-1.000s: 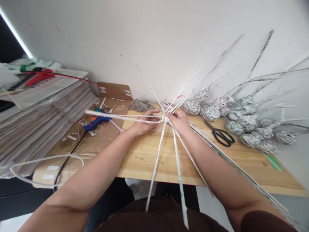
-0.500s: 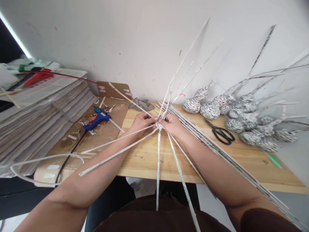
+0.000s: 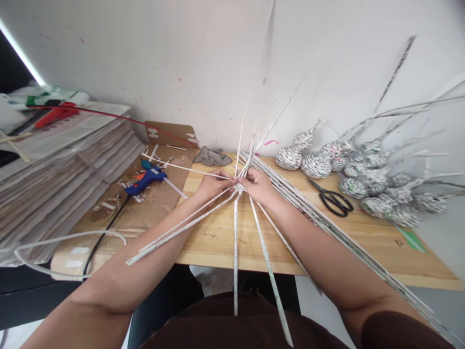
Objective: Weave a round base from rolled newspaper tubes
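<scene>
Over the wooden table, both hands pinch a small woven paper base [image 3: 240, 186] from which several long rolled-paper strips [image 3: 236, 252] fan out in all directions. My left hand [image 3: 215, 185] grips its left side, fingers closed, with one strip running out to the left past it. On the other side my right hand [image 3: 259, 187] is closed on the right edge, thumb toward the centre. Some strips rise toward the wall, others hang over the table's front edge. The fingertips partly hide the weave.
A bundle of paper sticks [image 3: 308, 212] lies slantwise under my right arm. Black scissors [image 3: 334, 201] and several woven paper gourds [image 3: 316, 166] are on the right. To the left are a blue glue gun [image 3: 147, 180], a grey cloth [image 3: 212, 156] and stacked newspapers [image 3: 109, 145].
The strips have swung: the upper ones lean further left, and the left one has dropped flatter. Both hands stay almost in place on the woven base.
</scene>
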{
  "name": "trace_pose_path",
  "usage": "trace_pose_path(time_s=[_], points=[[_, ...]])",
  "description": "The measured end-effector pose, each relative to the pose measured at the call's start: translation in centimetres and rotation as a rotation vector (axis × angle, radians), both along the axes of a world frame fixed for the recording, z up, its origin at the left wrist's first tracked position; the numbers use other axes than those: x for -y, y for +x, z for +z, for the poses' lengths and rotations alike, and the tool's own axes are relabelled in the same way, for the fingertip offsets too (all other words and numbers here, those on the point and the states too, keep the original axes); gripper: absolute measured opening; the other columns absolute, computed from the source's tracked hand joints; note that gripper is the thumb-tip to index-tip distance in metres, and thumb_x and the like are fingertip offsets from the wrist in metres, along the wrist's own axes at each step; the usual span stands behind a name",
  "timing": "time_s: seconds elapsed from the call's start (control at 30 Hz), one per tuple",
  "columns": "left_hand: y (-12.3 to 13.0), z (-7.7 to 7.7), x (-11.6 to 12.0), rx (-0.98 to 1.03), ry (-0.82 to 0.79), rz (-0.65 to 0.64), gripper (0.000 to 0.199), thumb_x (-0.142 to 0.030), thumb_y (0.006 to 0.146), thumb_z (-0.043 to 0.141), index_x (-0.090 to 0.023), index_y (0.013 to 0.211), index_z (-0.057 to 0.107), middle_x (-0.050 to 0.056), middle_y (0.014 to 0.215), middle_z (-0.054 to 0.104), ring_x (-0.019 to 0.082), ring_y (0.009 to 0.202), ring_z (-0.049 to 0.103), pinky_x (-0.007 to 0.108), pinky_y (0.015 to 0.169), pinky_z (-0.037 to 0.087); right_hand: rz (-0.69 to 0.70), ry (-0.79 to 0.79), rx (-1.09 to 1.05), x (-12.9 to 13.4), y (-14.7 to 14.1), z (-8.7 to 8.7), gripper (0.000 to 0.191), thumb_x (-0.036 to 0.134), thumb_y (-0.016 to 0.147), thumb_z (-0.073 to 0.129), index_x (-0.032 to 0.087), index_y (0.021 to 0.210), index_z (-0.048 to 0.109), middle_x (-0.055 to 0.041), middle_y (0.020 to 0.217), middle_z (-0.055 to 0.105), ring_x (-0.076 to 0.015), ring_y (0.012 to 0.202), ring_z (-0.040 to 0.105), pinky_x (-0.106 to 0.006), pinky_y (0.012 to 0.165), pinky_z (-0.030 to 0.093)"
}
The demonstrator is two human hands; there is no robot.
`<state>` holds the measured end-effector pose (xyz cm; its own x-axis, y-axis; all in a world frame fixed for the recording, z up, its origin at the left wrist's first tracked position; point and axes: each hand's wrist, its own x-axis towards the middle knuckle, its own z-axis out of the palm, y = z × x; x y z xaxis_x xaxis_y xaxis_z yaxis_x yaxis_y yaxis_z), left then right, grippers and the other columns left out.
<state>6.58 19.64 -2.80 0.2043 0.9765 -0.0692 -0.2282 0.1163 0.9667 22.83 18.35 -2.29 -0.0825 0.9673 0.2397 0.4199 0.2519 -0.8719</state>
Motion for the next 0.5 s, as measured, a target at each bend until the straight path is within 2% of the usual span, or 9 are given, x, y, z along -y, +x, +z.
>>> trace_pose_path(time_s=[0.1, 0.2, 0.33, 0.5], points=[[-0.2, 0.0, -0.2, -0.014, 0.031, 0.023, 0.045, -0.034, 0.046, 0.090, -0.015, 0.068, 0.056, 0.002, 0.059, 0.065, 0.013, 0.053, 0.060, 0.024, 0.053, 0.047, -0.007, -0.080, -0.020, 0.4, -0.1, 0.5, 0.011, 0.029, 0.079, 0.064, 0.019, 0.084, 0.062, -0.0009, 0.070, 0.068, -0.0157, 0.062, 0.065, -0.029, 0.063, 0.052], [-0.3, 0.2, -0.3, 0.055, 0.017, 0.054, 0.044, -0.031, 0.046, 0.090, -0.015, 0.068, 0.055, 0.001, 0.058, 0.064, 0.013, 0.051, 0.059, 0.025, 0.054, 0.048, -0.029, -0.150, -0.091, 0.7, -0.4, 1.2, 0.015, 0.030, 0.077, 0.066, 0.019, 0.074, 0.055, 0.0010, 0.061, 0.064, -0.0148, 0.055, 0.062, -0.027, 0.054, 0.050], [-0.2, 0.4, -0.5, 0.143, -0.047, 0.039, 0.044, -0.025, 0.043, 0.090, -0.013, 0.072, 0.059, 0.001, 0.061, 0.066, 0.013, 0.053, 0.061, 0.026, 0.057, 0.050, -0.001, -0.095, -0.177, 0.5, -0.5, 1.3, 0.023, 0.033, 0.072, 0.070, 0.020, 0.070, 0.052, 0.0030, 0.058, 0.060, -0.0138, 0.054, 0.061, -0.026, 0.053, 0.050], [-0.1, 0.5, -0.5, 0.181, -0.101, -0.012, 0.041, -0.023, 0.043, 0.090, -0.011, 0.075, 0.068, 0.003, 0.069, 0.069, 0.014, 0.062, 0.064, 0.027, 0.064, 0.053, 0.038, -0.006, -0.186, -0.3, 0.0, 0.2, 0.023, 0.037, 0.072, 0.071, 0.020, 0.073, 0.055, 0.0015, 0.064, 0.062, -0.0139, 0.055, 0.060, -0.029, 0.056, 0.052]])
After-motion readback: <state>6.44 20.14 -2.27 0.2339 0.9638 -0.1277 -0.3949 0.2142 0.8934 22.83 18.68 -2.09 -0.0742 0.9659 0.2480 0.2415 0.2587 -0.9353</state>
